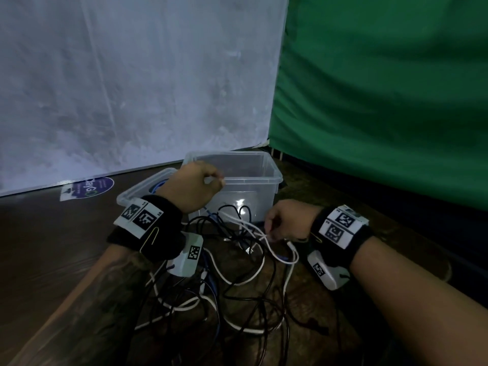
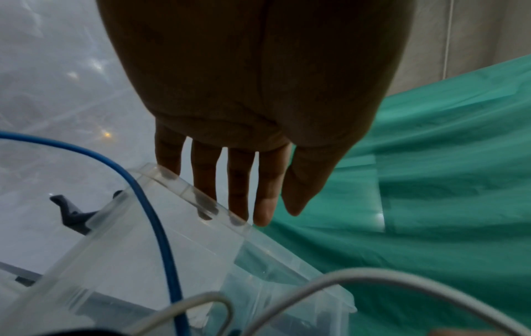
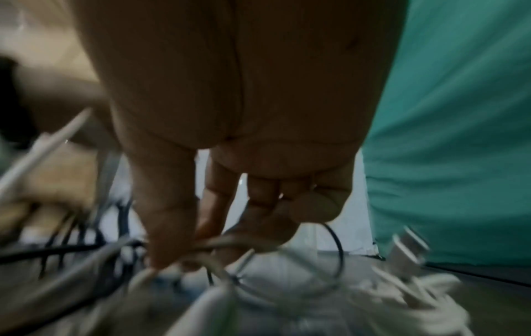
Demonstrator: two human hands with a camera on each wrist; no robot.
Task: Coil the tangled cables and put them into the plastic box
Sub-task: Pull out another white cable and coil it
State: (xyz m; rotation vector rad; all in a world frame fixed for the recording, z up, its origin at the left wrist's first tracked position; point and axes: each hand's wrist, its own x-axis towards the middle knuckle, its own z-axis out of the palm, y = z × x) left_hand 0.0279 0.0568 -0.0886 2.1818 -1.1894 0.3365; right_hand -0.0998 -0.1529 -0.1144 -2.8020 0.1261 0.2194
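While left hand (image 2: 258, 91) hovers at plastic box (image 1: 253, 178) near rim, fingers (image 2: 240, 188) straight in wrist view; head view hints white strand at fingertips, hold uncertain. Right hand (image 1: 286, 219) low before box front wall, thumb and fingers pinching white cable (image 1: 264, 237). Tangled cables (image 1: 224, 294), black, white, blue, sprawl on floor between forearms, touching box front. Box interior open. Lid (image 1: 140, 188) just left of box. Green cloth (image 1: 383, 101) near right edge.

Setting: makeshift recording space.
Backdrops: white sheet (image 1: 126, 83) and green cloth (image 1: 383, 88) hung as walls, meeting at a corner.
Floor (image 1: 47, 247): dark wood-look surface.
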